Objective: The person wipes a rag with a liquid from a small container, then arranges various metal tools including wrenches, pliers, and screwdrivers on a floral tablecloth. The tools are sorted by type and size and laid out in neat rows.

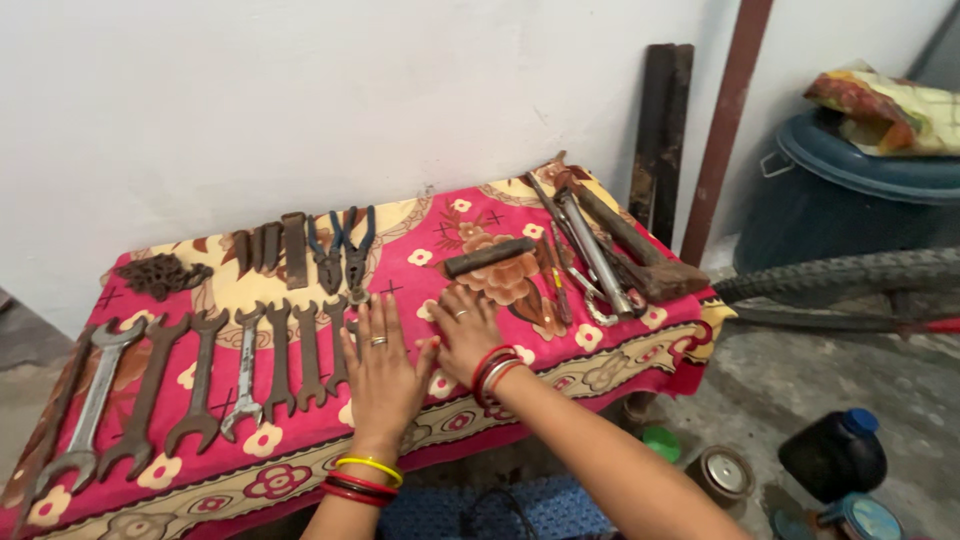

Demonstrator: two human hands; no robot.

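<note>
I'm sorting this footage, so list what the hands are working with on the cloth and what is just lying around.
In hand:
left hand flat on the flowered cloth, beside the row of spanners
right hand flat on the cloth, near the dark bar

Lying about:
pliers
chain
blue bin
bicycle tyre
black bottle

Both hands (385, 370) flat on cloth (520, 375), beside spanners (200, 375).

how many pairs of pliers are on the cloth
2, side by side at the back of the cloth, above the row of wrenches: one blue-handled pair, one darker pair to its right. The tool pile may hide more.
</note>
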